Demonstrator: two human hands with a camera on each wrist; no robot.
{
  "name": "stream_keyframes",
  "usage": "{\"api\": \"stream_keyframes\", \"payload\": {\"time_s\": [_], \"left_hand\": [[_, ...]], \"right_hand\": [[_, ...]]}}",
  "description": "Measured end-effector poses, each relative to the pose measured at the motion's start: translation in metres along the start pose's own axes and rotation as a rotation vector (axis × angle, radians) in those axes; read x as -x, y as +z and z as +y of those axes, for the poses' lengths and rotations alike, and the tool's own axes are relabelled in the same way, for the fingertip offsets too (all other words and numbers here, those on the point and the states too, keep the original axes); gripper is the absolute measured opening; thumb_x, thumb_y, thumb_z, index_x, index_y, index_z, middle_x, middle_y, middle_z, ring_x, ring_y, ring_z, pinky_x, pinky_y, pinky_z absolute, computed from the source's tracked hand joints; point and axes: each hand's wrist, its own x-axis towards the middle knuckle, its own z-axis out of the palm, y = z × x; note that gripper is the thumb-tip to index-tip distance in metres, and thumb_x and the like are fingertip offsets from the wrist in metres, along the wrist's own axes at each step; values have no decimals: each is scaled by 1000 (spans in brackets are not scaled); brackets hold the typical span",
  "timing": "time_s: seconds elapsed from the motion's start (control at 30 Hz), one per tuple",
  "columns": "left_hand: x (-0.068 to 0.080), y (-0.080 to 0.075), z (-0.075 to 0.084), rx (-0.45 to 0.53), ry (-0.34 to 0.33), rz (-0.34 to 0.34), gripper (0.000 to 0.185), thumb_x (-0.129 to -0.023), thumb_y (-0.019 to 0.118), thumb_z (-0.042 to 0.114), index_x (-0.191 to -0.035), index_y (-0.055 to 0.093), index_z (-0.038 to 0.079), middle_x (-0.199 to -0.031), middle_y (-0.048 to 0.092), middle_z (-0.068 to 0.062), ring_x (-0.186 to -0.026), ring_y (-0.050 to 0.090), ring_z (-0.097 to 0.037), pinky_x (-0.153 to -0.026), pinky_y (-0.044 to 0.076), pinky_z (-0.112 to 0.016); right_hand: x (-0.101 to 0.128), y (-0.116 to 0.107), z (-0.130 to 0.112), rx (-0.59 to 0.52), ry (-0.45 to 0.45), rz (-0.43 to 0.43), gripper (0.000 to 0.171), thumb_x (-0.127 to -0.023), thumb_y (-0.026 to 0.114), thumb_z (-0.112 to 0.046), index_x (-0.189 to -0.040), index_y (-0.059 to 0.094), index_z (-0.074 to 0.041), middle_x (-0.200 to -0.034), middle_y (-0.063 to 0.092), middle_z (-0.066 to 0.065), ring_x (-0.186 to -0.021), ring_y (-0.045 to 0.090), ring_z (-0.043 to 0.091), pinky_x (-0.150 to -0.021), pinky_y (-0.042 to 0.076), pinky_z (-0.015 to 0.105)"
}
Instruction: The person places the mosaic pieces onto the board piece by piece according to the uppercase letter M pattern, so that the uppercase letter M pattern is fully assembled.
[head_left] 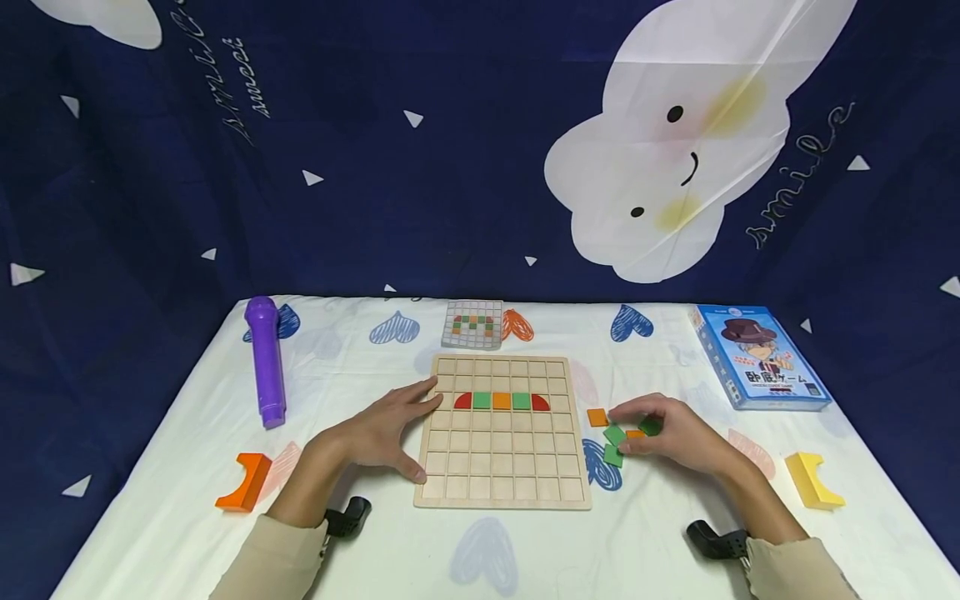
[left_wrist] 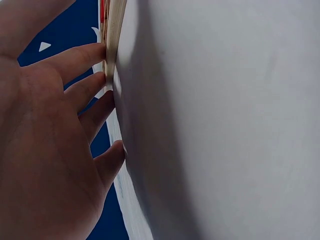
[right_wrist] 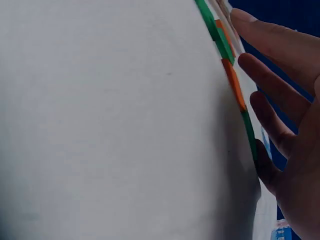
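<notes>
**Tiles half hidden under our right hand**

Our right hand [head_left: 675, 433] covers part of the loose tiles [head_left: 615, 435] just right of the wooden grid board [head_left: 501, 467]; its fingers curl onto them, touching a green one, but we cannot tell whether any is pinched. Both wrist views show mostly blurred tablecloth. Our left hand [head_left: 390, 429] lies flat and relaxed against the board's left edge. Around stand a purple microphone [head_left: 266, 360], pattern card [head_left: 472, 324], blue box [head_left: 759, 357], orange block [head_left: 246, 482] and yellow block [head_left: 812, 481].
</notes>
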Motion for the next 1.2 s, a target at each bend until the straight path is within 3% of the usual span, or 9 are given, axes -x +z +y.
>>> {"api": "stream_keyframes", "payload": {"time_s": [0.2, 0.47, 0.83, 1.2], "left_hand": [[0, -1, 2, -2, 0, 0, 116, -63, 94, 44, -157, 38, 6, -173, 16, -11, -158, 20, -41, -124, 25, -65], [0, 0, 1, 1, 2, -3, 116, -64, 93, 45, -157, 37, 7, -173, 16, -11, -158, 19, -41, -124, 24, -65], [1, -1, -1, 0, 12, -1, 116, -64, 94, 45, -157, 38, 6, -173, 16, -12, -158, 20, -42, -124, 24, -66], [1, -1, 0, 0, 10, -5, 116, -64, 93, 45, -157, 37, 6, -173, 16, -12, -158, 20, -42, -125, 24, -65]], "right_hand": [[0, 5, 2, 21, 1, -17, 40, -78, 87, -36, -116, 75, -31, -120, 74, -11, -115, 58, -2, -104, 46, 19], [-2, 8, 1, 7, -10, -39, 38, -79, 87, -34, -114, 75, -28, -118, 74, -8, -107, 61, -1, -99, 49, 17], [-4, 7, 0, -63, -75, -38, 28, -81, 86, -23, -107, 78, -19, -106, 74, 0, -88, 60, 8, -80, 49, 18], [-3, 6, -3, -94, -89, -37, 21, -82, 84, -19, -103, 79, -19, -104, 75, -1, -97, 63, 3, -87, 49, 17]]}}
